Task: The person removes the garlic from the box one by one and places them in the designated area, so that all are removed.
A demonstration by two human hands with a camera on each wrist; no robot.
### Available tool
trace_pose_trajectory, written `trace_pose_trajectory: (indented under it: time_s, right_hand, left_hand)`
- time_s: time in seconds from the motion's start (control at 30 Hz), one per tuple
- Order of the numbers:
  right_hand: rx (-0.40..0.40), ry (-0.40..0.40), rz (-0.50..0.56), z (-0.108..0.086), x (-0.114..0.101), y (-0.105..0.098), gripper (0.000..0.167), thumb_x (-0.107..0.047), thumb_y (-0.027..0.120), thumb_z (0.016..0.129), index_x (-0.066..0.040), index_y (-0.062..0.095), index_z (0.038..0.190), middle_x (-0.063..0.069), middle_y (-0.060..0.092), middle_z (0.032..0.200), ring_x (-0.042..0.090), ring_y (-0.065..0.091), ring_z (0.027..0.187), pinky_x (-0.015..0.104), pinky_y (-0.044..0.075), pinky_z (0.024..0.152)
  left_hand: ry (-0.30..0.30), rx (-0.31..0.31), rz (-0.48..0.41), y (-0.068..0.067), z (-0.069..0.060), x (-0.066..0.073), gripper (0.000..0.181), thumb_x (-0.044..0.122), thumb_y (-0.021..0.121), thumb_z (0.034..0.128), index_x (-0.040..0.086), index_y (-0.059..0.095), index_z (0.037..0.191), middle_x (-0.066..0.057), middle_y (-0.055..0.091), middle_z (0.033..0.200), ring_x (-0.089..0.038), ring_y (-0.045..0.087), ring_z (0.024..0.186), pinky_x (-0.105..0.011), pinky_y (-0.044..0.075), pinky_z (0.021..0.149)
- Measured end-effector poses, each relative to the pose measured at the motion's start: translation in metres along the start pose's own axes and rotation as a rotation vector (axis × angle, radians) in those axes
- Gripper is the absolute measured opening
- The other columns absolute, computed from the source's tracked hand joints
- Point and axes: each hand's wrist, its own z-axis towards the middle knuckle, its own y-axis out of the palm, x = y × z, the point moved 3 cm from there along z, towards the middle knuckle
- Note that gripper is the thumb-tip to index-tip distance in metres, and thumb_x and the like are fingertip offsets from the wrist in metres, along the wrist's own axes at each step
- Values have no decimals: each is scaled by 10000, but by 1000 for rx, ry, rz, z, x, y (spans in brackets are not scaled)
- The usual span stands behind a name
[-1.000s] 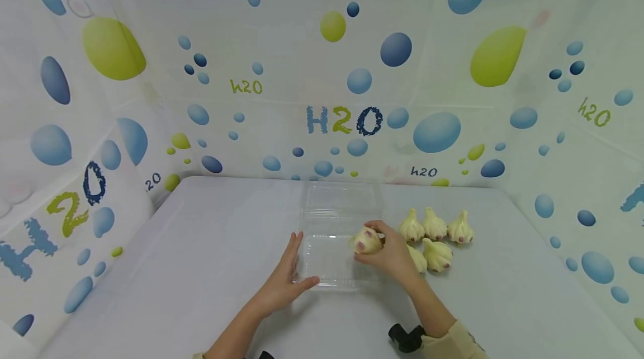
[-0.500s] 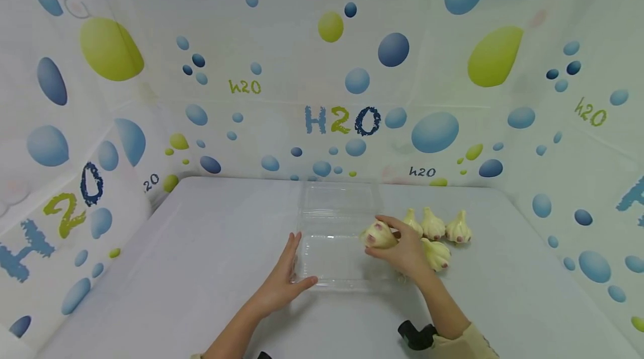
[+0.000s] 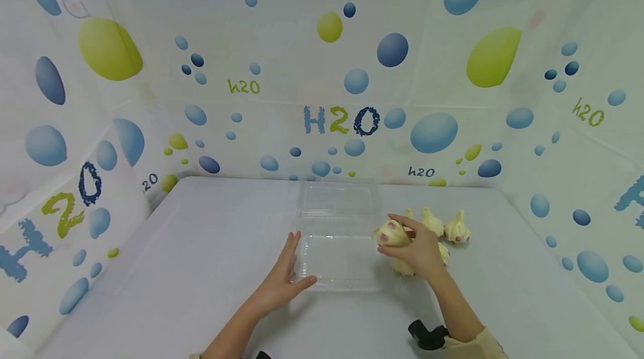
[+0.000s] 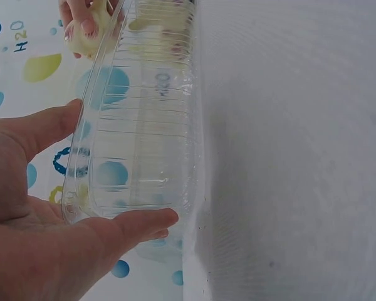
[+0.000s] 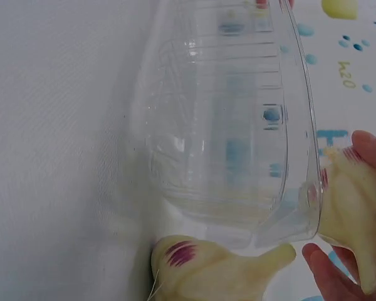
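Note:
A clear plastic clamshell container (image 3: 329, 261) lies on the table with its lid (image 3: 338, 197) folded back. At its left end my left hand (image 3: 282, 283) rests with thumb and fingers spread and straight, touching the rim, as the left wrist view also shows. My right hand (image 3: 420, 247) pinches a garlic bulb (image 3: 392, 234) between thumb and fingers, just above the container's right edge. Below that hand another garlic bulb (image 5: 207, 269) lies beside the container in the right wrist view. The tray part holds no garlic.
More garlic bulbs (image 3: 458, 228) stand on the white table (image 3: 221, 236) to the right of the container, some partly hidden by my right hand. A printed curtain (image 3: 282, 40) hangs behind and along the sides.
My right hand has moved right with the garlic bulb, from over the tray to its right edge, covering more of the loose bulbs. The left hand stays at the container.

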Motion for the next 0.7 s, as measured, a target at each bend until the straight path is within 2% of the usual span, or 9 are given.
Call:
trace_pose_trajectory:
  time_s: [0.2,0.4,0.7]
  right_hand:
    - [-12,6,22,0,6,-12,676,-254,843,637,-135,578,1247,120,491,1311,370,515,1096,433,492,812]
    - [-17,-28,21,0,13,-23,710,-282,831,653,-101,546,1277,139,459,1340,337,383,1235,515,378,955]
    - [-22,79,-15,-3,22,-40,801,-365,815,657,-153,473,1350,178,358,1411,443,455,1148,493,473,840]
  left_hand:
    - [5,-3,2,0,1,1,927,144,701,811,117,59,1479,-208,-91,1500,-447,74,1335,-579,240,988]
    - [-4,-3,7,1,2,-4,936,157,703,810,126,51,1480,-199,-90,1503,-432,75,1341,-563,242,997]
    - [-8,2,4,1,1,-5,936,143,707,805,127,58,1480,-196,-83,1505,-426,66,1344,-560,236,1001]
